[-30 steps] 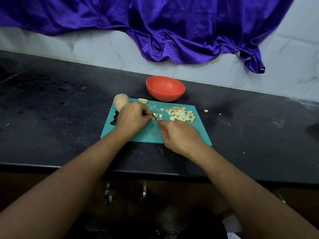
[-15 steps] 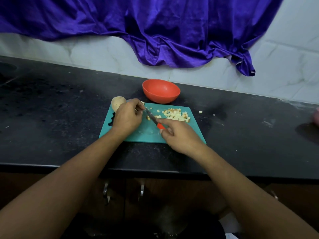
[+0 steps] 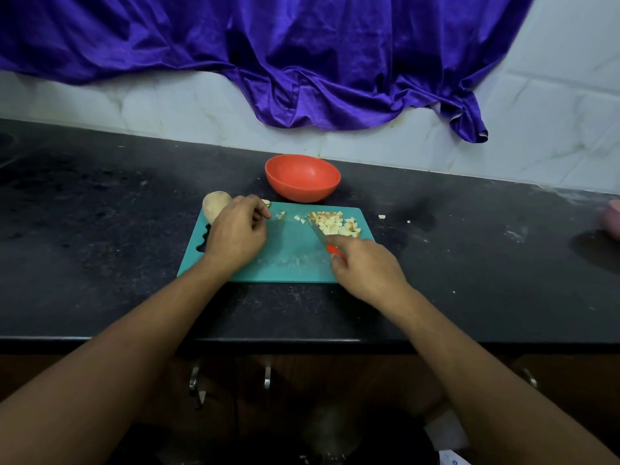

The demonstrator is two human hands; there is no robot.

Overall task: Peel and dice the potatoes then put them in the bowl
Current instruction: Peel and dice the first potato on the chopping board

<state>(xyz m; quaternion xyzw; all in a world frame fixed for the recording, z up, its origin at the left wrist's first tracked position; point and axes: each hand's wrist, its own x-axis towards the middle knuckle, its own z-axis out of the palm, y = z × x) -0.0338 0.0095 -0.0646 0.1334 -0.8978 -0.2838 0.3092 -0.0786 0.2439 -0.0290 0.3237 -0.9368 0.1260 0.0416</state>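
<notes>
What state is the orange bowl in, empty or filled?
Empty: the bowl stands upright behind the cutting board and shows only bare orange inside. The diced potato pile lies on the board.

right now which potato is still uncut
The round whole potato at the cutting board's far left corner, just beyond the left hand; the rest is a diced pile and loose bits.

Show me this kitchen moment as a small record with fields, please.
left hand: on the board, fingers curled; any hold unclear
right hand: grips knife, blade beside the dice
potato: at board's far left corner, partly behind left hand
bowl: behind board, no dice in it
strays: a few bits on the counter
</notes>
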